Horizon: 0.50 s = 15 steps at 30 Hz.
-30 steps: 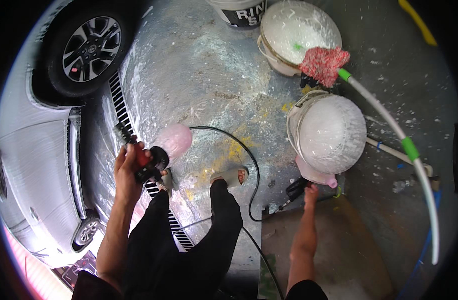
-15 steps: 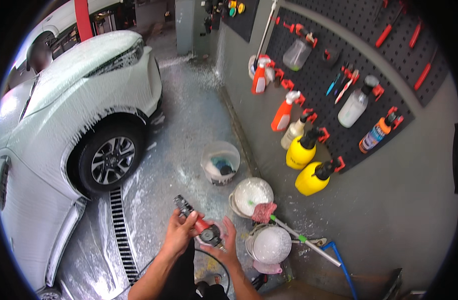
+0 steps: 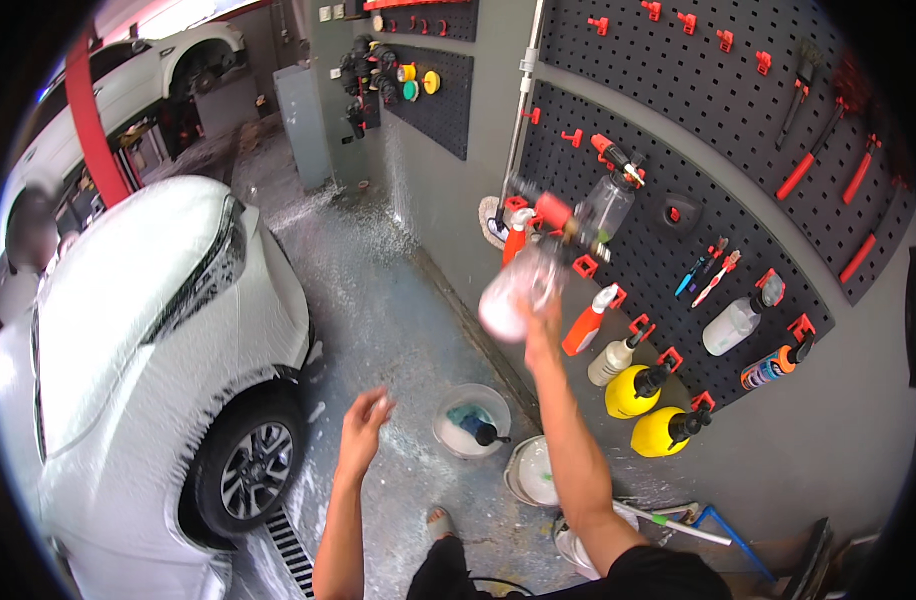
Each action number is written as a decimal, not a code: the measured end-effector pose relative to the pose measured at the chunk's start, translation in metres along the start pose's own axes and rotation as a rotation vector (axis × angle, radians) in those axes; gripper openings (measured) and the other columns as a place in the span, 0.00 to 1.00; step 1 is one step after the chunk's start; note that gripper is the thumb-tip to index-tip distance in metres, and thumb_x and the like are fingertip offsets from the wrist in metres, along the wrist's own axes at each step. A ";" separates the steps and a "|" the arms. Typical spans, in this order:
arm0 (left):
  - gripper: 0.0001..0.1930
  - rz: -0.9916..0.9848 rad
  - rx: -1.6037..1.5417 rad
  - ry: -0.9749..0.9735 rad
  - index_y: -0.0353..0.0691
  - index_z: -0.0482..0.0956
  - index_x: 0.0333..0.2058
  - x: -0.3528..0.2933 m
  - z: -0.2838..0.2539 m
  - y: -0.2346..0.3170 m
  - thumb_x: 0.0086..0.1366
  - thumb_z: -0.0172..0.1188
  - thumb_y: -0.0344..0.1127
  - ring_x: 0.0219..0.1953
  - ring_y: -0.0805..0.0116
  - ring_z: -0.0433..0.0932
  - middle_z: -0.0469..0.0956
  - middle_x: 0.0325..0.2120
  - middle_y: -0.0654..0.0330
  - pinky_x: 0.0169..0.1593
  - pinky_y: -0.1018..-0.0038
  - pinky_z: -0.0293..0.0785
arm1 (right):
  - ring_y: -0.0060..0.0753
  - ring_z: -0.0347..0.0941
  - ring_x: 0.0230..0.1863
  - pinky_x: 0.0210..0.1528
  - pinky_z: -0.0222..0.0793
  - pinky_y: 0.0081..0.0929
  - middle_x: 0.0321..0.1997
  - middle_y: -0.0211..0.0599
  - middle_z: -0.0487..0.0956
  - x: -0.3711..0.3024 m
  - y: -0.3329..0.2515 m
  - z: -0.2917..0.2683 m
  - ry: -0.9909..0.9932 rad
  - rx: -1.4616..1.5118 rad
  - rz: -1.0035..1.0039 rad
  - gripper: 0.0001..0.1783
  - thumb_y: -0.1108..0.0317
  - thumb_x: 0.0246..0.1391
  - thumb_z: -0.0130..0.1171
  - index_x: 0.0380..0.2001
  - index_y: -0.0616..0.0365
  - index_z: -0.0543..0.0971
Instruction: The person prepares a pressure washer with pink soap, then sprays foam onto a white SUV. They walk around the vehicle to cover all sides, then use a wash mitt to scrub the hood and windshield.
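My right arm reaches up toward the pegboard (image 3: 668, 250) on the wall. My right hand (image 3: 544, 325) is closed around a foam cannon (image 3: 510, 298), which has a clear bottle with pinkish-white liquid and a red and black head blurred by motion. Its head is in front of the board's red hooks, near another clear-bottled foam cannon (image 3: 610, 205) hanging there. Behind it is an orange spray bottle (image 3: 516, 236), partly covered. My left hand (image 3: 361, 432) hovers over the floor between the car and the bucket, fingers loosely bent and apart, holding nothing.
A foam-covered white car (image 3: 128, 310) stands at the left, with a person (image 3: 33, 240) beyond it. A clear bucket (image 3: 473, 420) and white buckets (image 3: 534, 470) stand along the wall. Yellow pump sprayers (image 3: 633, 392) hang low on the board. A floor drain (image 3: 290, 550) runs beside the wheel.
Both hands were at the foam cannon's head low over the floor. Now my right hand has carried it up toward the pegboard, and my left hand has come away. The view has swung upward.
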<state>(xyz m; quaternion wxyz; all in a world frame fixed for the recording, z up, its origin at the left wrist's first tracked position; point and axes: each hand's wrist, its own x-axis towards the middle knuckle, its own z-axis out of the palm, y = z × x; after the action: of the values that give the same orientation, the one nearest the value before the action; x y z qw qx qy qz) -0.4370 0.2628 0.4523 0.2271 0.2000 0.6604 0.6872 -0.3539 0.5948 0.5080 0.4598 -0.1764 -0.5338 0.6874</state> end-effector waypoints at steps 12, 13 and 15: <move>0.17 -0.737 0.402 0.080 0.34 0.75 0.45 -0.208 -0.262 -0.272 0.72 0.54 0.45 0.32 0.61 0.83 0.81 0.30 0.55 0.30 0.63 0.80 | 0.36 0.78 0.33 0.29 0.68 0.37 0.38 0.35 0.81 0.313 -0.035 0.098 0.297 -0.010 0.279 0.34 0.49 0.37 0.77 0.47 0.51 0.76; 0.20 -0.781 0.436 0.054 0.39 0.73 0.50 -0.237 -0.263 -0.267 0.72 0.52 0.49 0.36 0.61 0.83 0.81 0.36 0.57 0.31 0.60 0.79 | 0.36 0.77 0.32 0.29 0.68 0.36 0.37 0.35 0.80 0.322 -0.028 0.100 0.326 -0.040 0.282 0.34 0.47 0.37 0.77 0.46 0.51 0.77; 0.19 -1.112 0.164 0.205 0.40 0.74 0.48 -0.270 -0.264 -0.254 0.70 0.57 0.50 0.32 0.62 0.81 0.79 0.32 0.59 0.31 0.59 0.80 | 0.36 0.78 0.34 0.29 0.69 0.37 0.37 0.35 0.80 0.335 -0.012 0.099 0.345 -0.058 0.311 0.35 0.48 0.36 0.77 0.46 0.50 0.76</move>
<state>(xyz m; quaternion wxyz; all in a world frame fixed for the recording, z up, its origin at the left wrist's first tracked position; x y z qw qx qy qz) -0.3565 -0.1022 0.1932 0.4732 -0.2283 0.7362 0.4266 -0.5940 0.8131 0.6389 0.4275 -0.3847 -0.4332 0.6940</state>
